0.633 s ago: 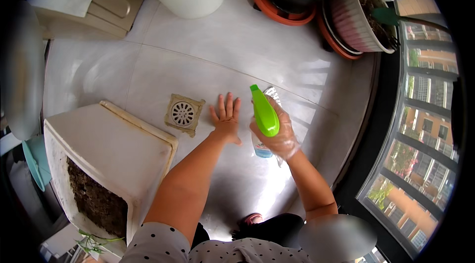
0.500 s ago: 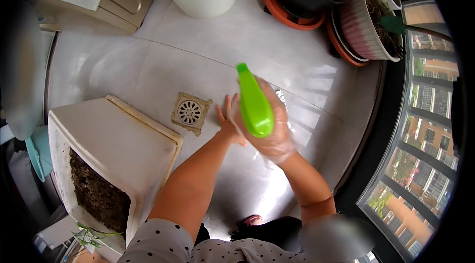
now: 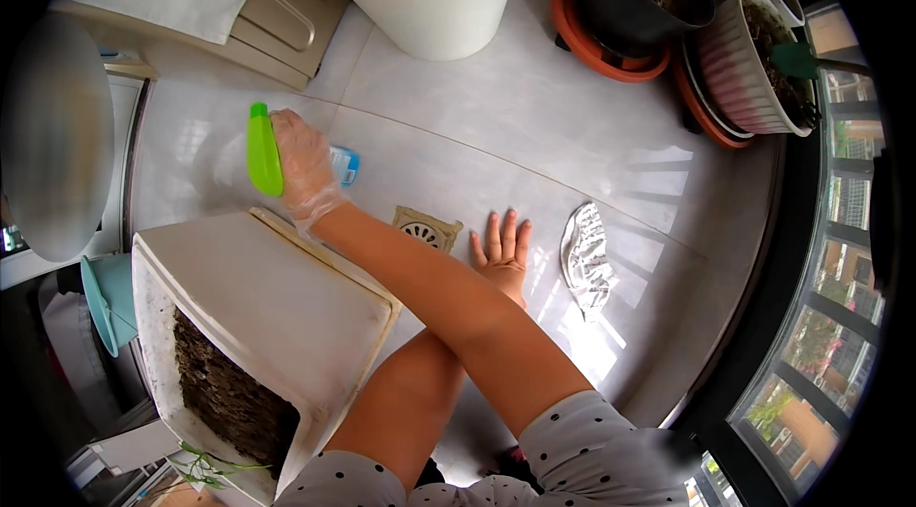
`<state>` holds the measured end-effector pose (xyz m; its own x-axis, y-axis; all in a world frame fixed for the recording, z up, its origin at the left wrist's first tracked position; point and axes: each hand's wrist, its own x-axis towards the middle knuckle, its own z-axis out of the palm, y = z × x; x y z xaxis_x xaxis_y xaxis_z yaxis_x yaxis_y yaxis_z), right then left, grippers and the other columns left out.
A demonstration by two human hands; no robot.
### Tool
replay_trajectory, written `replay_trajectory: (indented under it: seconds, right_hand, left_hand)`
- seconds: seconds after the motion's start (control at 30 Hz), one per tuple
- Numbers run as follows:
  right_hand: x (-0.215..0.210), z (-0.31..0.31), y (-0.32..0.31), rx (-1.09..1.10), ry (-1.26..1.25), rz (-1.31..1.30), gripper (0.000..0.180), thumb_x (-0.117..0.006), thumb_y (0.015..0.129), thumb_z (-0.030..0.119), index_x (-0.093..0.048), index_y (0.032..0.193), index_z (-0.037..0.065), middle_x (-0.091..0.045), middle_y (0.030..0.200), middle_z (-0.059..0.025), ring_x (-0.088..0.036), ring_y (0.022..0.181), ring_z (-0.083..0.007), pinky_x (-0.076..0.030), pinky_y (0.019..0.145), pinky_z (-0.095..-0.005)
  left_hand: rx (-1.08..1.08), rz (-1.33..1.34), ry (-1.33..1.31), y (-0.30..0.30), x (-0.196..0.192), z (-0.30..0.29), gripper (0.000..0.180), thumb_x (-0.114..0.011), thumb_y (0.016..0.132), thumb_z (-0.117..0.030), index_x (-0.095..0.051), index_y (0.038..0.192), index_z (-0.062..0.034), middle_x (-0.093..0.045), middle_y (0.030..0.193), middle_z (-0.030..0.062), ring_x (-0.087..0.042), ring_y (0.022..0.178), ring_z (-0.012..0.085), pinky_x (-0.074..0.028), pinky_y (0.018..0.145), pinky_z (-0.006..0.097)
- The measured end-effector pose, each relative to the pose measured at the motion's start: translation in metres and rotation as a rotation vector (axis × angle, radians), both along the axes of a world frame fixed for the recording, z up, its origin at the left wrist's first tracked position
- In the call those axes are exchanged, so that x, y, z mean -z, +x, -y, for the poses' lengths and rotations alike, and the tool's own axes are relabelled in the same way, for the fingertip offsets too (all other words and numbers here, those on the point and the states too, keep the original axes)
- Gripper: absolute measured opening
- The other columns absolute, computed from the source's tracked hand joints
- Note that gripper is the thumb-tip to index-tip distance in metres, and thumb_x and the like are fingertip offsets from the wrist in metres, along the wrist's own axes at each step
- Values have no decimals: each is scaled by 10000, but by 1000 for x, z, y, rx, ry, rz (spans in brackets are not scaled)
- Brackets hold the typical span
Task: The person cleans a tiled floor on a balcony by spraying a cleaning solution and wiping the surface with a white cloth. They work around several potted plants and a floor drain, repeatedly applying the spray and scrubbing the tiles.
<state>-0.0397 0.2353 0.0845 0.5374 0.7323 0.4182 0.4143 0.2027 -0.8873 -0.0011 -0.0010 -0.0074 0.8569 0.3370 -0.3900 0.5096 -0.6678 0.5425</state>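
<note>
My right hand [image 3: 303, 159], in a thin clear plastic glove, is wrapped around a spray bottle [image 3: 263, 154] with a bright green head. The bottle's blue lower part shows on the other side of the hand; the rest is covered by the fingers. My right arm crosses over the left one. Bare and spread, my left hand [image 3: 503, 254] rests flat on the tiles beside the square floor drain [image 3: 427, 229], which the right forearm partly covers. A gathered white cloth [image 3: 586, 259] lies on the floor right of the left hand.
A large white planter [image 3: 258, 288] with soil stands at left. A white bucket [image 3: 434, 16] with a brown rim stands ahead, beside a beige cabinet [image 3: 277, 35]. Potted plants on orange saucers [image 3: 596, 54] are far right. A barred window [image 3: 811, 316] lines the right.
My right hand has carried the spray bottle far left, across the left arm. The left hand stays on the floor, now in plain view, as is the white cloth. The view has shifted slightly.
</note>
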Motion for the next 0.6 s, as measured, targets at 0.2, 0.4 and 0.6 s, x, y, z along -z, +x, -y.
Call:
replay_trajectory:
  seconds: [0.2, 0.4, 0.6]
  right_hand:
    - [-38, 13, -9, -290, -581, 15, 527, -566, 711, 42, -372, 1202, 30, -465, 1139, -174, -482, 1041, -333, -422, 868, -409]
    - [71, 49, 4, -269, -527, -97, 699, -651, 649, 49, -289, 1247, 65, -374, 1188, -213, -452, 1026, -402, -404, 903, -440]
    - [85, 24, 0, -260, -537, 23, 607, -678, 646, 103, -347, 1152, 61, -446, 1116, -193, -456, 1004, -402, -413, 866, -432]
  left_hand:
    - [-24, -42, 142, -26, 18, -9, 1372, -847, 435, -312, 107, 1384, -44, 202, 1426, 202, 242, 1282, 423, 87, 971, 639]
    - [135, -142, 580, -3, -16, -9, 621, -303, 888, -347, -111, 1396, -46, -179, 1437, 191, -197, 1317, 375, -201, 1030, 536]
    - [43, -66, 496, -10, -8, -7, 736, -395, 802, -307, -64, 1407, -52, -56, 1463, 181, -57, 1340, 394, -102, 1042, 557]
